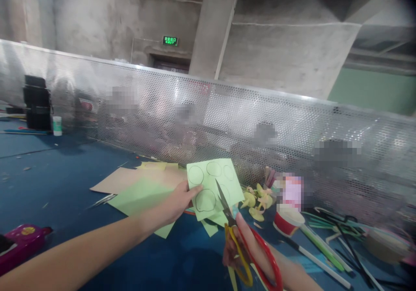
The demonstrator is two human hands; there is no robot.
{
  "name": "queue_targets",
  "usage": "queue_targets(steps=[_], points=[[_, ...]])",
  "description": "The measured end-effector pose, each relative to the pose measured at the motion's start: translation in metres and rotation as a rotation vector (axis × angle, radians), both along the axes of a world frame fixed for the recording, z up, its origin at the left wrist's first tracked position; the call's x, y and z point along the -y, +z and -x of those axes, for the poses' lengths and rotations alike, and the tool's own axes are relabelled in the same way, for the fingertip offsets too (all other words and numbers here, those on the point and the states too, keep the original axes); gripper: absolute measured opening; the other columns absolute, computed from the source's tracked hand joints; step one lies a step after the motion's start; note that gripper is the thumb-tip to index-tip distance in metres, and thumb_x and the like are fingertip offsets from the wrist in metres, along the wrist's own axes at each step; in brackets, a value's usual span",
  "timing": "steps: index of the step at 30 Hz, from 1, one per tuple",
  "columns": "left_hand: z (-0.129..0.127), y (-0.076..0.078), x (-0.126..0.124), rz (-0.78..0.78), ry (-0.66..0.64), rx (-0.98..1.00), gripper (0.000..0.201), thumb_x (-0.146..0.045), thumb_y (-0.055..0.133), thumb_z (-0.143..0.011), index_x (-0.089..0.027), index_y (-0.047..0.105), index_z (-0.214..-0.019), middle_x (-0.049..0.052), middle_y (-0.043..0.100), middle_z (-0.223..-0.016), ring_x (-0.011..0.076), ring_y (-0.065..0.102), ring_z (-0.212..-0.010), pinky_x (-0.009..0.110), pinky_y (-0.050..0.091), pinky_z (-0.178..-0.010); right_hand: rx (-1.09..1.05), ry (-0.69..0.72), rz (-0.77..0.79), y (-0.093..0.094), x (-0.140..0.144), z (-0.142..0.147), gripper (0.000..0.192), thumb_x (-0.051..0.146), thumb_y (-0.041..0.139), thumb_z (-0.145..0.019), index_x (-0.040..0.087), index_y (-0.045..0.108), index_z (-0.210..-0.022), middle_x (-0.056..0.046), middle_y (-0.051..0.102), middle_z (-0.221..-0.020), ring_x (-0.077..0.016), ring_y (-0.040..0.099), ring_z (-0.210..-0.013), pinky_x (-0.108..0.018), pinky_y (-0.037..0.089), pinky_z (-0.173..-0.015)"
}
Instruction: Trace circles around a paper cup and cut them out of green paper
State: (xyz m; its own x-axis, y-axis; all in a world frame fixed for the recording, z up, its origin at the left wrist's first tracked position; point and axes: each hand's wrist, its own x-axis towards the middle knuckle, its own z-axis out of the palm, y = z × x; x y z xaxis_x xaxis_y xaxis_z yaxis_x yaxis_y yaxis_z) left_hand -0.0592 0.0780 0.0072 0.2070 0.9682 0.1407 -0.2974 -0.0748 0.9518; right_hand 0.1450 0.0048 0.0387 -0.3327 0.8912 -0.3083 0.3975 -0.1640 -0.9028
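My left hand [184, 197] pinches the left edge of a light green sheet of paper [212, 181], held up above the table. Several circles are drawn on the sheet in dark line. In my right hand [247, 243] is a pair of scissors [231, 221] with one red and one yellow handle loop. The dark blade lies over the sheet, pointing up and left near its middle; whether it is cutting there I cannot tell. Below and to the left lie a larger green sheet [139, 195] and a pinkish-tan sheet [113, 180].
Yellow paper flowers [258, 200] lie right of the sheet, beside a red and white paper cup [287, 219]. Pens [321, 265] and thin green and black sticks spread at the right. A magenta device [26, 243] sits at left. A perforated metal screen [156, 104] borders the blue table [74, 169].
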Motion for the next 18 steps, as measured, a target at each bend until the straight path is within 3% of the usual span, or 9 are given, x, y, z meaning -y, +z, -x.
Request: queue_targets(steps=[5, 10, 18], points=[[-0.001, -0.002, 0.000, 0.027, -0.002, 0.002, 0.055, -0.043, 0.071, -0.078, -0.016, 0.056, -0.124, 0.017, 0.065, -0.124, 0.0330, 0.065, -0.106, 0.046, 0.055, -0.084, -0.032, -0.004, 0.012, -0.001, 0.002, 0.000, 0.069, 0.082, 0.026, -0.081, 0.020, 0.049, -0.061, -0.009, 0.069, -0.068, -0.0191, 0.065, -0.071, -0.030, 0.050, -0.075], [-0.004, -0.005, 0.004, 0.023, -0.039, -0.032, 0.055, -0.044, 0.069, -0.080, -0.019, 0.055, -0.128, 0.015, 0.064, -0.126, 0.0331, 0.064, -0.107, 0.046, 0.055, -0.083, -0.088, -0.002, 0.037, -0.002, 0.000, 0.002, 0.071, 0.087, 0.026, -0.074, 0.020, 0.048, -0.060, -0.010, 0.069, -0.068, -0.0213, 0.066, -0.072, -0.032, 0.050, -0.076], [-0.003, -0.008, 0.005, -0.015, -0.013, -0.057, 0.056, -0.044, 0.069, -0.080, -0.021, 0.056, -0.130, 0.014, 0.064, -0.127, 0.0339, 0.064, -0.108, 0.046, 0.055, -0.082, -0.138, -0.027, 0.016, -0.016, -0.007, 0.002, 0.069, 0.085, 0.029, -0.075, 0.021, 0.044, -0.057, -0.005, 0.064, -0.058, -0.0172, 0.064, -0.064, -0.028, 0.049, -0.069]])
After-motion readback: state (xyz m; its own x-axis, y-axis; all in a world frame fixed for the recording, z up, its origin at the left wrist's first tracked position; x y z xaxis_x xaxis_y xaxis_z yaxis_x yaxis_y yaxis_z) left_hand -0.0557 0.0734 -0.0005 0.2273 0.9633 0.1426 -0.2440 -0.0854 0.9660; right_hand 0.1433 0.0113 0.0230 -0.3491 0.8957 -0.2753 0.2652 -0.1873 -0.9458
